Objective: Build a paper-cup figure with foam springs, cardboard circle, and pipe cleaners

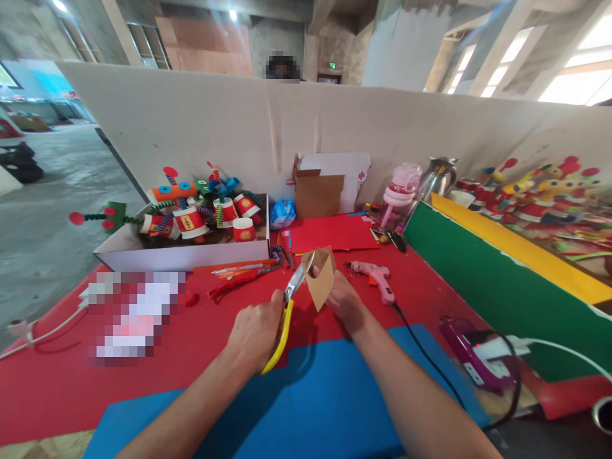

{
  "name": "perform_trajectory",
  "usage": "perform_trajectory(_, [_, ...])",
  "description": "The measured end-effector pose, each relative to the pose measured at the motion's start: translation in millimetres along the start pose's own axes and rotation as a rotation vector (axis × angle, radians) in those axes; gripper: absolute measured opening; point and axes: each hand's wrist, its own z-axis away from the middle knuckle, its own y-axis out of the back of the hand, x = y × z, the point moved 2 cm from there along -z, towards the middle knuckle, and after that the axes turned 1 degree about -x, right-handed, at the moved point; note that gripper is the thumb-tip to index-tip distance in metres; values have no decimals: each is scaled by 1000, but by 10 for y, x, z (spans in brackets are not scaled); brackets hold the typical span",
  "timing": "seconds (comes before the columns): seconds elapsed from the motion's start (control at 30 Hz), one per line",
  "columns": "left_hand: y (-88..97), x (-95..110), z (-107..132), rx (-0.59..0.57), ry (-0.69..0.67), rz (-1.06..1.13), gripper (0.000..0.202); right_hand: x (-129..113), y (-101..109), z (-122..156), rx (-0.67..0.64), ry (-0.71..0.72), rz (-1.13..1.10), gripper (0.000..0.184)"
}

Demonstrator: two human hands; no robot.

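Note:
My left hand (255, 328) is closed on the yellow handles of a pair of scissors (285, 319). The metal blades point up and away, with their tips at a piece of brown cardboard (321, 284). That cardboard is folded or curled, with a pointed lower corner. Behind it, my right hand (345, 299) grips its right side, and some of those fingers are hidden by it. Both hands are above the red and blue table covering. Just right of my right hand lies a pink glue gun (375, 275).
At the back left, a white box (191, 258) holds several paper-cup figures. Red sheets (329, 234), a brown carton (318, 194) and a pink bottle (399, 191) stand or lie behind my hands. A green panel (492, 287) and a purple power strip (471, 357) are at right.

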Motion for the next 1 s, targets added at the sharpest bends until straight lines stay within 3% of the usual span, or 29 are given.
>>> perform_trajectory(0.27, [-18,-39,-4,-8,-37,-13,30,-42,84,-5,72,-63,24,35])
perform_trajectory(0.6, [-51,-100,-66,18,-28,-17,28,-123,-77,87,-7,-63,67,35])
perform_trajectory(1.0, [41,-59,25,-33,-38,24,27,-161,103,50,-18,-108,144,34])
